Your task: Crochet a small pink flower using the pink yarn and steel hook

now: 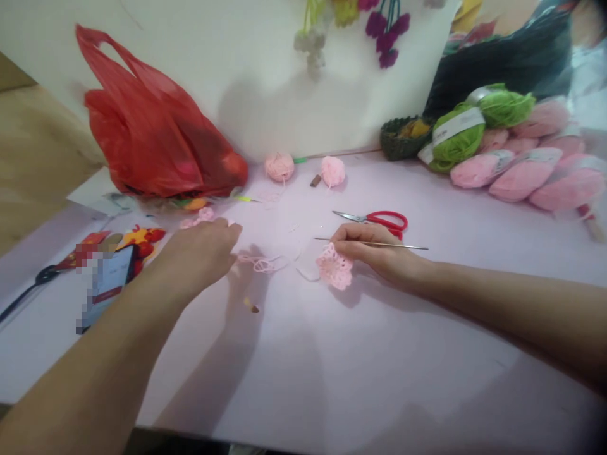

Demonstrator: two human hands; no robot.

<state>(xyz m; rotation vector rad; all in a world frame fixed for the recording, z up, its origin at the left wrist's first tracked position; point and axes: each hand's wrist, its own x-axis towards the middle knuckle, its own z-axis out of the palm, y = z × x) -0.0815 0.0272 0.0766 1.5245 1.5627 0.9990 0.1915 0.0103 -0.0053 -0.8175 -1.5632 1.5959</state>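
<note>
My right hand [363,248] pinches a pink crocheted piece [336,268] with a ruffled edge. A thin metal crochet hook [403,245] lies across the same fingers, its tip pointing left. At the left, my left hand [206,256] is held with its fingers curled together; what they hold, if anything, is hidden. Loose loops of pink yarn [263,264] lie just right of those fingers, and a thin strand trails toward the crocheted piece. Another pink crocheted piece [203,215] shows partly behind my left hand. Red-handled scissors [386,220] rest just beyond my right hand.
Two pink yarn balls [279,167] stand near the wall. A red plastic bag [156,139] is at back left, a phone [111,284] at left. Green and pink skeins [516,164] pile up at right beside a dark basket [403,139]. A small brown-yellow bit [253,308] lies in front.
</note>
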